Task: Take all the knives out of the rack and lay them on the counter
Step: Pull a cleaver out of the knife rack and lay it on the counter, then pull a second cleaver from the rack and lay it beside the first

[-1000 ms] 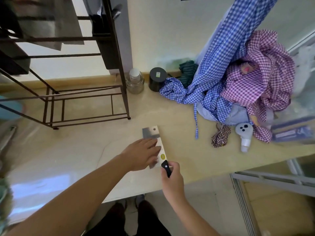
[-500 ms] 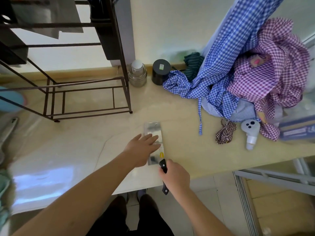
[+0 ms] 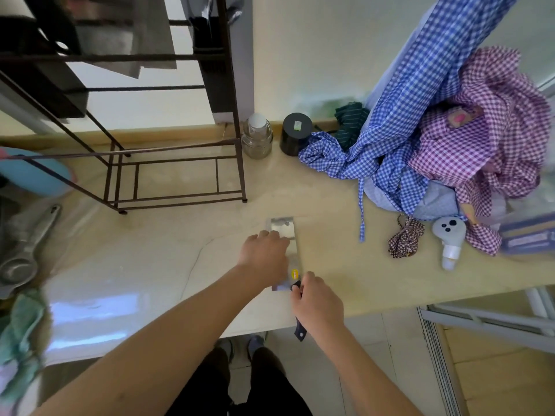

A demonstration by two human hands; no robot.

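A cleaver [image 3: 283, 228] with a wide steel blade and a black handle lies flat on the beige counter [image 3: 168, 256], blade pointing away from me, handle over the front edge. My left hand [image 3: 264, 253] rests palm-down on the blade and covers its middle. My right hand [image 3: 318, 304] is closed around the black handle. The dark metal rack [image 3: 177, 163] stands at the back left; blurred blades [image 3: 129, 40] hang in its upper part.
A glass jar [image 3: 257, 139] and a black canister [image 3: 295, 133] stand by the wall. Blue and purple checked cloths [image 3: 420, 124] pile up at the right, with a white controller [image 3: 449, 238] beside them. Metal utensils [image 3: 24, 250] lie at the far left.
The cleaver has gone from tilted to flat on the counter. My left hand has slid forward and now presses on the blade; my right hand stays on the handle.
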